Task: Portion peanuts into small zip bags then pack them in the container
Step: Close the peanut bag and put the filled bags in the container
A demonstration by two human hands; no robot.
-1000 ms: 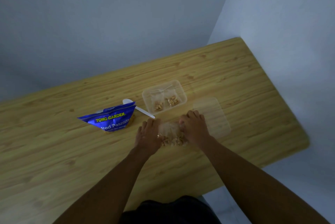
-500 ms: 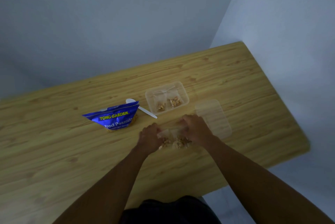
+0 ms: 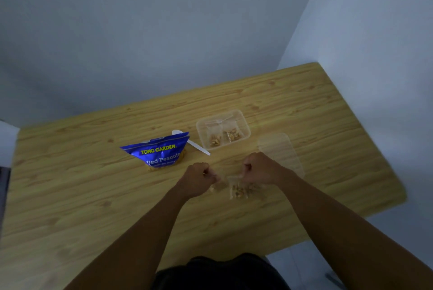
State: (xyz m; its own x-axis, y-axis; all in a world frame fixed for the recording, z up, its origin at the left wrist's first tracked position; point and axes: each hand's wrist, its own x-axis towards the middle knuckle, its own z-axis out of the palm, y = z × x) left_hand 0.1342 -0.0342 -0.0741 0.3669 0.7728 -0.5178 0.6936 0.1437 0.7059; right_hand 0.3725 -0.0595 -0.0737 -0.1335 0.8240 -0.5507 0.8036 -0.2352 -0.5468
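We hold a small zip bag (image 3: 239, 190) at the worktop (image 3: 93, 184).
Our left grip (image 3: 196, 179) and right grip (image 3: 260, 170) are curled, pinching the bag's top from either side, peanuts sagging between them. Beyond the right grip sits the container (image 3: 246, 124) with two filled bags (image 3: 233, 133). The blue peanut packet (image 3: 159, 153) and white spoon (image 3: 198, 148) lie beyond the left grip.

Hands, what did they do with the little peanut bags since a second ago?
The left hand and right hand lay flat on the zip bags. Now they have curled and pulled apart, each apparently pinching one. The peanut packet, spoon, container and lid stayed put.
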